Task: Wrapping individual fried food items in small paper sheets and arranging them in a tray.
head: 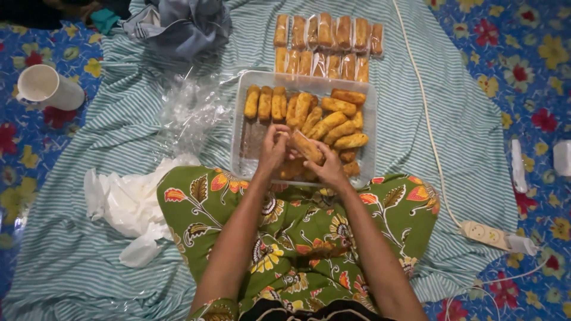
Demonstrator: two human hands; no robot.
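Both my hands meet over the near edge of a clear plastic tray (pixel 239 119) that holds several golden fried rolls (pixel 333 122). My left hand (pixel 272 150) and my right hand (pixel 329 168) together grip one fried roll (pixel 306 146), which lies slanted between them in what looks like a thin clear wrapper. Beyond the tray, two rows of wrapped rolls (pixel 328 46) lie on the striped cloth (pixel 119 119).
A heap of clear plastic wrappers (pixel 190 110) lies left of the tray, white plastic bags (pixel 125 205) nearer me. A white mug (pixel 46 88) stands far left. A white cable (pixel 425 113) runs to a power strip (pixel 491 235) at right. Bundled clothes (pixel 181 24) lie at the back.
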